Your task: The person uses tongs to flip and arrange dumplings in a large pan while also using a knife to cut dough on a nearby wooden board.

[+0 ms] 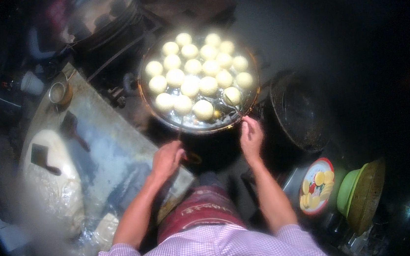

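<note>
In front of me a large round pan (144, 96) holds bubbling oil with several pale, rough-skinned dough balls (193, 66) floating in it. My right hand (252, 138), just off the near right rim, grips the handle of a wire ladle (239, 108). The ladle's bowl is around one ball (232, 95) at the right front. My left hand (167, 158) is at the near left rim, fingers curled on what looks like a thin utensil whose far end reaches towards the oil; glare and blur hide most of it.
On the left, a metal worktable (112, 125) bears a large dough mass (57, 186), a flat scraper (39, 154) and a metal cup (57, 92). At right stand a dark wok (296, 111), a red-rimmed plate (303, 177) of yellow discs and a green basin (348, 192).
</note>
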Motion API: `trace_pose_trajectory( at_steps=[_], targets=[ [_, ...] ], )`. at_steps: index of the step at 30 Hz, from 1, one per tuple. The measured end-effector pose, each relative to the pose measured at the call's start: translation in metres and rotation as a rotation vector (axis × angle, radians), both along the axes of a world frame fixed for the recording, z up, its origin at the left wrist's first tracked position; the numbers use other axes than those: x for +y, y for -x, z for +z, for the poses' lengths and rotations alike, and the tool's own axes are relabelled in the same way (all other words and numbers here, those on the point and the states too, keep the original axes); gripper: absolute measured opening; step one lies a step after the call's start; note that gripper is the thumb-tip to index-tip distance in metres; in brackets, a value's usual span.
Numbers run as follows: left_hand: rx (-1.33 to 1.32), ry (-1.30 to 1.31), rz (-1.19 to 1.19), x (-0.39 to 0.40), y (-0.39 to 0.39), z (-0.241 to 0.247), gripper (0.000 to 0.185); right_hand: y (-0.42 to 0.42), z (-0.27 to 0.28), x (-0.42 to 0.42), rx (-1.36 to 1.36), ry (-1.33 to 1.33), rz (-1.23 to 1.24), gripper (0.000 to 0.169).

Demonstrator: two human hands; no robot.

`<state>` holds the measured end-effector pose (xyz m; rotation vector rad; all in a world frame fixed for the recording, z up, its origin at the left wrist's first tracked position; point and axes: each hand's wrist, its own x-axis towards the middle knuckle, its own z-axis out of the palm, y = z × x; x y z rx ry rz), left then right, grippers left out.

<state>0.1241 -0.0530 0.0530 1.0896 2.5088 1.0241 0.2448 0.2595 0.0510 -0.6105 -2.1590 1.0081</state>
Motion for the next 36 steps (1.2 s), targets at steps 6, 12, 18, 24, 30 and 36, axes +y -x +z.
trace_pose_trajectory(
  at_steps=[6, 12, 18, 24, 30, 36],
  targets=[
    [-0.03, -0.064, 0.129, -0.003, -0.005, 0.012, 0.031, 0.009, 0.016, -0.007, 0.108, 0.114, 0.002, 0.02],
    [0.043, -0.182, 0.204, 0.004, 0.01, 0.013, 0.029, 0.062, 0.011, 0.027, 0.154, 0.243, -0.014, 0.022],
    [-0.017, -0.158, 0.228, 0.033, 0.048, 0.016, 0.031, 0.086, -0.014, 0.043, 0.097, 0.149, 0.035, 0.02],
    [0.029, -0.145, 0.308, 0.044, 0.098, 0.007, 0.033, 0.068, 0.022, 0.03, 0.105, 0.022, 0.049, 0.019],
    [0.071, -0.083, 0.323, 0.068, 0.135, -0.016, 0.031, 0.056, 0.003, 0.075, -0.031, -0.024, -0.078, 0.019],
    [0.129, -0.047, 0.261, 0.061, 0.13, -0.052, 0.032, 0.056, 0.006, 0.058, 0.061, 0.058, -0.015, 0.02]
  ],
)
